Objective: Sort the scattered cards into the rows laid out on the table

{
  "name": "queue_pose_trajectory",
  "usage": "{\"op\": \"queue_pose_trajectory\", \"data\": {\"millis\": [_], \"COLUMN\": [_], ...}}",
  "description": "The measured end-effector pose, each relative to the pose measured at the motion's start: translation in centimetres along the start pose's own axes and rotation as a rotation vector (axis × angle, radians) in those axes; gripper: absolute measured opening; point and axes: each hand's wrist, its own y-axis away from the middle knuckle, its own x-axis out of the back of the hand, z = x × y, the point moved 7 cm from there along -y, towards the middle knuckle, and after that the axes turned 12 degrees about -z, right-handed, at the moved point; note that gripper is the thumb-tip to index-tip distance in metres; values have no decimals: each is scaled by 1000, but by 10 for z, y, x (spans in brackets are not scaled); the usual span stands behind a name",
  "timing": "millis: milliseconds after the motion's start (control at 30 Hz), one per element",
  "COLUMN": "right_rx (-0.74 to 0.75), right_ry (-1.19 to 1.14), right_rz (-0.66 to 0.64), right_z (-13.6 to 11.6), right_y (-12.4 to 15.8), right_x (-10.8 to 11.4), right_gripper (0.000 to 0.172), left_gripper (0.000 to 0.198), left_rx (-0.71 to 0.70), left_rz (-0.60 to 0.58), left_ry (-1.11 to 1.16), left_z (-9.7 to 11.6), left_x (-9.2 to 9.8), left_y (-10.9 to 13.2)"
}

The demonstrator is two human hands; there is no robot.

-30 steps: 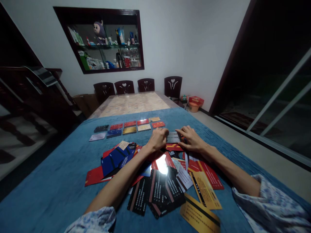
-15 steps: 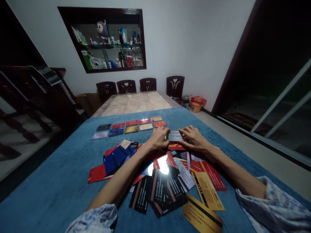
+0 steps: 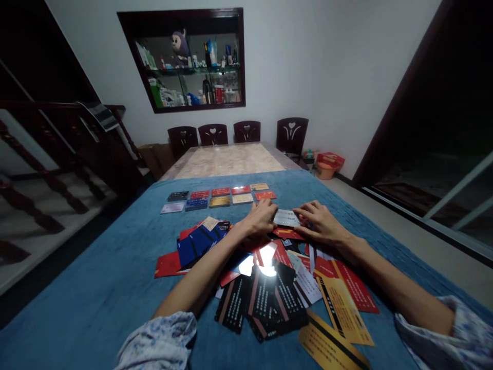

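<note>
A small stack of silver-grey cards (image 3: 287,218) lies between my two hands at the far side of the loose pile. My left hand (image 3: 262,220) has its curled fingers against the stack's left edge. On the opposite edge, the fingertips and thumb of my right hand (image 3: 319,222) grip the stack. Just below it lies a red and yellow card (image 3: 288,234). Closer to me are spread black cards (image 3: 265,303), gold cards (image 3: 344,311), red cards (image 3: 356,285) and white striped cards (image 3: 308,285). Blue cards (image 3: 198,244) fan out beyond my left forearm.
Two rows of sorted card stacks, among them a gold stack (image 3: 220,201) and a dark blue stack (image 3: 196,204), stand beyond the pile. A blue cloth (image 3: 103,288) covers the near table. Chairs (image 3: 247,131) line the far end; a railing (image 3: 50,159) runs left.
The whole view has swung slightly left, so everything appears further right. Both hands stay at the silver card stack, which now looks a little more tilted.
</note>
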Motion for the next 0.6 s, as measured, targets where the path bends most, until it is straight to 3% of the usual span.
{"op": "queue_pose_trajectory", "data": {"millis": [267, 600], "right_rx": [18, 57], "right_ry": [6, -21], "right_rz": [-1, -15], "right_z": [-4, -15], "right_y": [-6, -16], "right_x": [-1, 5], "right_gripper": [47, 45], "left_gripper": [34, 31], "left_rx": [19, 43], "left_rz": [-33, -85], "left_ry": [-37, -67], "left_z": [-7, -5], "left_x": [-4, 11], "left_y": [-1, 19]}}
